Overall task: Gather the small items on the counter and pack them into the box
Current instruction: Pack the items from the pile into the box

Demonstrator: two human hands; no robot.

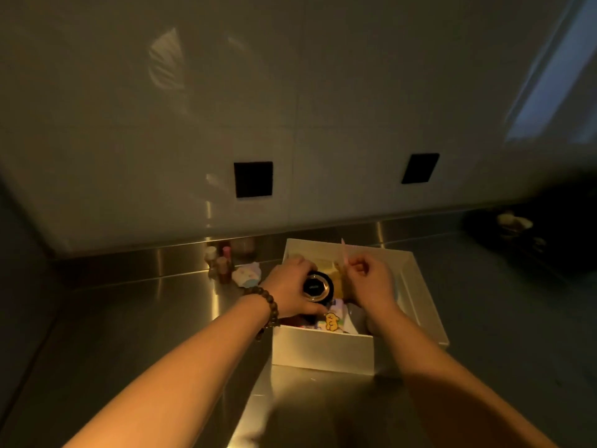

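Note:
A white open box (323, 350) stands on the steel counter (145, 318) near the back wall. My left hand (287, 289), with a bead bracelet on the wrist, grips a round black jar (318, 287) with a shiny rim over the box's left side. My right hand (368, 282) pinches a thin pink stick (343, 253) upright above the box. Inside the box lie colourful small items, among them a yellow cartoon sticker (332, 321). Left of the box stand small bottles (223, 266) and a pastel round item (247, 275).
Behind the counter rises a pale tiled wall with two black square sockets (253, 179). A dark tray with objects (513, 227) sits at the far right. The counter's left side runs into a side wall.

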